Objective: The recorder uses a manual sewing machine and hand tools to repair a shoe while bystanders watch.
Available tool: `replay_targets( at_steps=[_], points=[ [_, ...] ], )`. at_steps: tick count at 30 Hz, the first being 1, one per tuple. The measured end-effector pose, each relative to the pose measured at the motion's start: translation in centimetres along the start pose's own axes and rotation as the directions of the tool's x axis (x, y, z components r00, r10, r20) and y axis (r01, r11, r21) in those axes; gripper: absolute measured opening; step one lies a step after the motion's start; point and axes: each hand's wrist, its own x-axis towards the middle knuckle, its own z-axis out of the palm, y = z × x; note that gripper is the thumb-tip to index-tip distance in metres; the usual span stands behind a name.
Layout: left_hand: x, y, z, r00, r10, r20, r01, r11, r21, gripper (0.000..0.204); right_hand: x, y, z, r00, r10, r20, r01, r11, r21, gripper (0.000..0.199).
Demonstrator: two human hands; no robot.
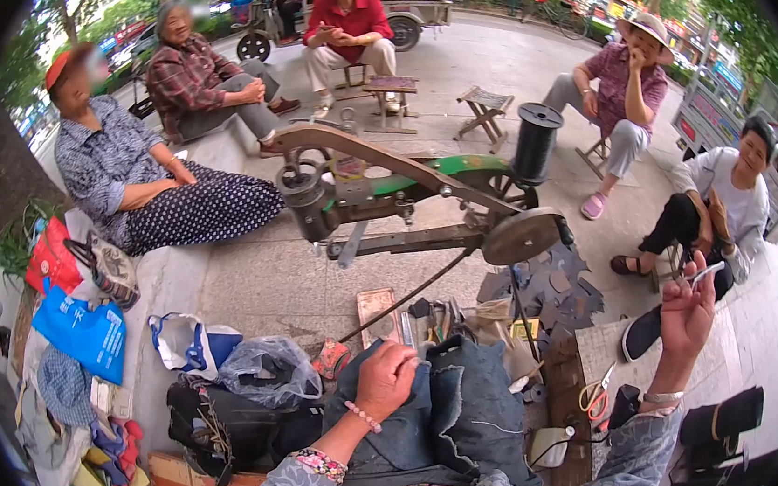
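Pale paving (pixel 252 284) spreads out under trees, with sitters (pixel 348 27) in an arc from ten o'clock to two around the wearer's lap. At twelve o'clock stands a sewing machine (pixel 383 185), green and brown, its wheel (pixel 521 237) and black spool (pixel 536 140) on the right side; so near the knees, it is probably meant to be reached without rising.

Dark cloth (pixel 474 394) covers both knees, likely to spare the clothes beneath, and a white thread (pixel 498 425) lies loose on its right half. Just above its left half is the left hand (pixel 385 379), fingers curled in (whether around anything, I cannot tell). Out between two and three o'clock, the right hand (pixel 688 313) is raised well clear of the lap, a thin tool (pixel 709 274) pinched in its fingers; its exact kind is too small to tell, and the light grip seems to suit something so slim.

Scissors (pixel 595 404) lie at three o'clock and a pale bottle (pixel 549 450) just beyond that hour, presumably kept on the right for quick reach. Dark scraps (pixel 553 293) spread between one and two; a clear bag (pixel 275 371) sits at ten, aside from the knees.
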Motion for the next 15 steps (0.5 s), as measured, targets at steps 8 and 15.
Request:
replay_targets(
  at_steps=[8,15],
  points=[
    [-0.1,-1.4,-2.1,0.998,0.052,-0.041,-0.052,0.999,0.000,0.009,0.1,1.3,1.1,1.000,0.011,0.016,-0.010,1.000,-0.026,0.039],
    [0.0,-1.1,-2.5,0.999,0.036,-0.032,-0.037,0.999,-0.024,0.011,-0.3,1.5,0.4,0.994,0.081,0.072,-0.079,0.997,-0.026,0.041]
  ],
)
